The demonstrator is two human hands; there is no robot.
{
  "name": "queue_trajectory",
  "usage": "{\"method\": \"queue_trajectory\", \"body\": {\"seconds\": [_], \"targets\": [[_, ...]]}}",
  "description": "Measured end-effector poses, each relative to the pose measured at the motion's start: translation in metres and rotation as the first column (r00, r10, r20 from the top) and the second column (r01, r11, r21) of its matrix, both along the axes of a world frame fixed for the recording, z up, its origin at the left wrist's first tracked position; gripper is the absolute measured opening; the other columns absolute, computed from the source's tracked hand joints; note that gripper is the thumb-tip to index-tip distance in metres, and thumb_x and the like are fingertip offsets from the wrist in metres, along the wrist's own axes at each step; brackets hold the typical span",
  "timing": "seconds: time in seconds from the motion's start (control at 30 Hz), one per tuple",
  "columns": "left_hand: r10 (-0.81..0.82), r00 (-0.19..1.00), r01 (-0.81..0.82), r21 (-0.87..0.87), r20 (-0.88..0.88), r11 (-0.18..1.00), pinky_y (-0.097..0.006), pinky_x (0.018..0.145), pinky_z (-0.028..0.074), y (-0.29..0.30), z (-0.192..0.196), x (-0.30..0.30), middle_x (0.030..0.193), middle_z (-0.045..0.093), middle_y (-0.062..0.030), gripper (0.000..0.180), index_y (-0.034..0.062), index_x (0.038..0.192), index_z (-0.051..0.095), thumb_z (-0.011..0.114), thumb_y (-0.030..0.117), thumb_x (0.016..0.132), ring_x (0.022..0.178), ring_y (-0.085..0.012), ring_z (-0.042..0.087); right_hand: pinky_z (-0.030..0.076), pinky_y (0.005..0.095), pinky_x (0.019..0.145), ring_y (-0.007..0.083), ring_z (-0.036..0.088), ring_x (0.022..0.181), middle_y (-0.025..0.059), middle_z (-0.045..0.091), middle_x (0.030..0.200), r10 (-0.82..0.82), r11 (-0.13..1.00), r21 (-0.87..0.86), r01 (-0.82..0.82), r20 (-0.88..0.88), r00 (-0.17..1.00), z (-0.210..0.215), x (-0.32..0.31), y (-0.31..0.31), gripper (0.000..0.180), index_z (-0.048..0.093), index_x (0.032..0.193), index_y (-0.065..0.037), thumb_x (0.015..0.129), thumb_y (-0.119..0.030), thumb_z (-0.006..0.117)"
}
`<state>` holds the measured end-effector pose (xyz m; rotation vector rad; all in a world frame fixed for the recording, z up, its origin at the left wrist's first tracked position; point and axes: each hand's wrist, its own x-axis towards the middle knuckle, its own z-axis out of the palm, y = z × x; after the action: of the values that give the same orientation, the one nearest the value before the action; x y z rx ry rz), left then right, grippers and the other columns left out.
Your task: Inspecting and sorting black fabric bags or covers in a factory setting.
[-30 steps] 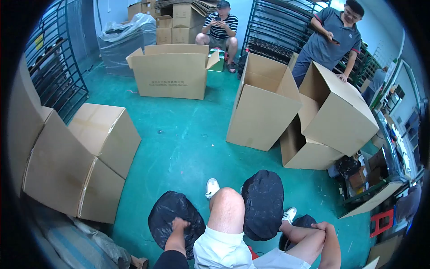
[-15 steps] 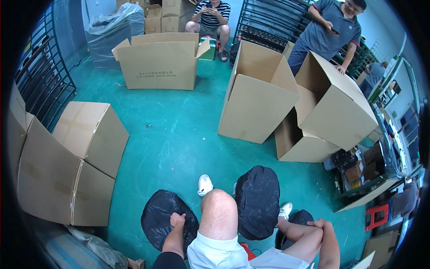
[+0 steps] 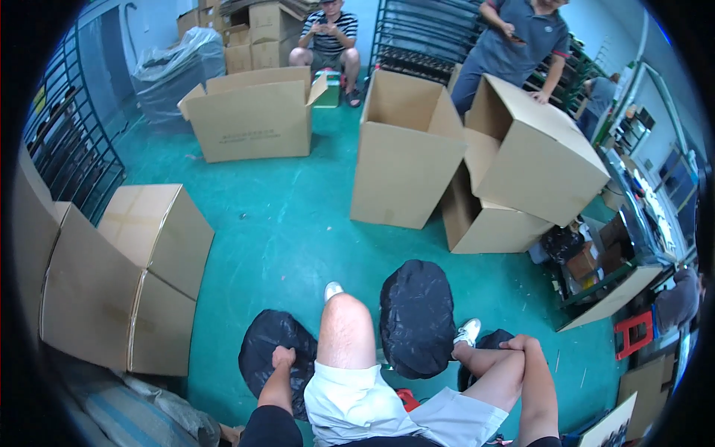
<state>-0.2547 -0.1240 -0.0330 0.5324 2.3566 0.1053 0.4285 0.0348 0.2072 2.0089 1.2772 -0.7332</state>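
Note:
My left hand (image 3: 283,356) is closed on a round, puffy black bag (image 3: 269,335) standing on the floor to the left of my knee. Between my legs is a second, oval black bag (image 3: 417,319), touched by neither hand. My right hand (image 3: 514,343) lies over my right knee with its fingers stretched out, as far as they show. Just beyond that knee a third black bag (image 3: 497,340) is partly hidden by the leg. What the bags contain does not show.
Two stacked cartons (image 3: 160,261) stand at the left. Ahead are an open carton (image 3: 257,119), a taller open one (image 3: 406,160) and two tilted ones (image 3: 532,149). A standing person (image 3: 514,52) touches the latter; another person (image 3: 325,37) sits behind. A red stool (image 3: 633,334) is at right.
The view has shifted, so most things sit a little further left. My left hand stays on its bag and my right hand on the knee.

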Motion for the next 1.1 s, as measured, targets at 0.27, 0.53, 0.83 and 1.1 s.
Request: {"method": "queue_trajectory", "body": {"seconds": [0.27, 0.53, 0.83, 1.1], "targets": [[0.047, 0.999, -0.046, 0.137, -0.009, 0.989, -0.044, 0.102, 0.044, 0.008, -0.010, -0.004, 0.141, 0.039, -0.0226, 0.099, 0.0063, 0.144, 0.024, 0.083, 0.035, 0.070, 0.122, -0.0398, 0.050, 0.038, 0.0379, 0.107, 0.0288, 0.047, 0.130, 0.0157, 0.050, 0.140, 0.029, 0.997, 0.075, -0.029, -0.003, 1.000, 0.019, -0.023, -0.014, 0.080, 0.060, 0.128, -0.009, 0.076, -0.069, 0.061], [0.483, 0.875, -0.474, 0.137, -0.040, 0.870, -0.047, 0.107, 0.039, 0.038, -0.032, -0.005, 0.148, 0.020, -0.0304, 0.125, 0.0006, 0.149, -0.001, 0.081, 0.050, 0.068, 0.125, -0.0467, 0.045, 0.035, 0.0401, 0.109, 0.0309, 0.043, 0.133, 0.0159, 0.046, 0.143, 0.019, 0.998, -0.060, -0.018, 0.002, 1.000, -0.001, -0.006, -0.005, 0.085, 0.056, 0.131, -0.008, 0.075, -0.072, 0.059], [0.475, 0.880, -0.460, 0.313, 0.034, 0.831, -0.042, 0.098, 0.044, 0.027, -0.071, -0.043, 0.119, 0.059, -0.0284, 0.065, -0.0078, 0.117, 0.055, 0.082, 0.031, 0.073, 0.114, -0.0381, 0.057, 0.037, 0.0396, 0.108, 0.0307, 0.047, 0.130, 0.0161, 0.051, 0.139, 0.041, 0.990, -0.134, -0.041, -0.001, 0.999, 0.001, -0.022, 0.009, 0.083, 0.061, 0.125, -0.007, 0.074, -0.072, 0.060], [0.346, 0.938, -0.332, 0.359, 0.026, 0.873, -0.041, 0.063, 0.054, 0.013, -0.067, -0.060, 0.067, 0.066, -0.0181, 0.021, -0.0078, 0.073, 0.066, 0.072, 0.012, 0.077, 0.062, -0.0280, 0.068, 0.039, 0.0406, 0.106, 0.0320, 0.048, 0.128, 0.0168, 0.053, 0.137, 0.043, 0.998, -0.040, -0.043, -0.006, 0.999, -0.009, -0.016, 0.005, 0.080, 0.063, 0.122, -0.006, 0.076, -0.071, 0.059]]}}
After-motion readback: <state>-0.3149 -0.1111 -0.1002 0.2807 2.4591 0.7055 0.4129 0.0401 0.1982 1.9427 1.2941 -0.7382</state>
